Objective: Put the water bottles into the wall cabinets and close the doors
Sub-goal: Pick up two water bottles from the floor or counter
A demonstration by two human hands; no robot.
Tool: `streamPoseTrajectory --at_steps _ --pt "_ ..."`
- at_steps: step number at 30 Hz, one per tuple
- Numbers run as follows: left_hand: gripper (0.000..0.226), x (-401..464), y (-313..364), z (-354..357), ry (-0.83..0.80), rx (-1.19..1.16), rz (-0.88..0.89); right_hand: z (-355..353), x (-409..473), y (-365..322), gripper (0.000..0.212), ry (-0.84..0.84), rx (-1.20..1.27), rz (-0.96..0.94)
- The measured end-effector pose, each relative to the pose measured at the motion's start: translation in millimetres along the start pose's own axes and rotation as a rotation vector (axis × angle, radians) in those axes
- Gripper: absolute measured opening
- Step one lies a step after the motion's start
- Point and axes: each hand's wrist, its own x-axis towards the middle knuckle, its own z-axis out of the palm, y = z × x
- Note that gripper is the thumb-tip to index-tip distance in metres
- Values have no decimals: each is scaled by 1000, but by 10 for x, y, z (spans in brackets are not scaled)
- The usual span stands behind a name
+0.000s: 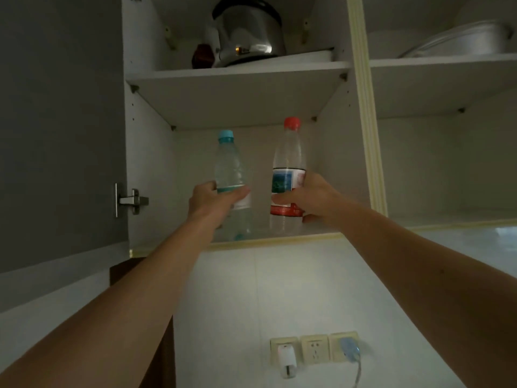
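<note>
Two clear water bottles stand upright inside the lower compartment of the open wall cabinet (151,169). My left hand (212,201) grips the bottle with the light-blue cap (230,166) around its middle. My right hand (310,198) grips the bottle with the red cap and red-blue label (289,161) at the label. Both bottle bases sit at or just above the cabinet floor near its front edge; contact is unclear. The grey cabinet door (58,121) hangs open to the left, with its metal hinge (130,200) showing.
On the upper shelf (237,77) sit a steel electric kettle (249,32) and a small dark jar (202,56). The neighbouring right cabinet section holds a metal basin (461,40) on its shelf. Wall sockets (313,348) with plugs are on the tiled wall below.
</note>
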Motion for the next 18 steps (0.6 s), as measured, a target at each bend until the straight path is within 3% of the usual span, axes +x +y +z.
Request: streamPoseTrajectory --at_steps 6,10,15,18 --pt "49 285 -115 -17 -133 83 4 168 253 92 37 -71 -54 51" --pt "48 488 -198 -4 -196 110 -29 277 399 142 29 -75 -90 58" --pt "27 757 -311 62 -246 134 -61 405 582 197 31 -88 -104 71" --pt "30 879 -385 119 -247 117 -75 466 662 226 26 -102 -110 78"
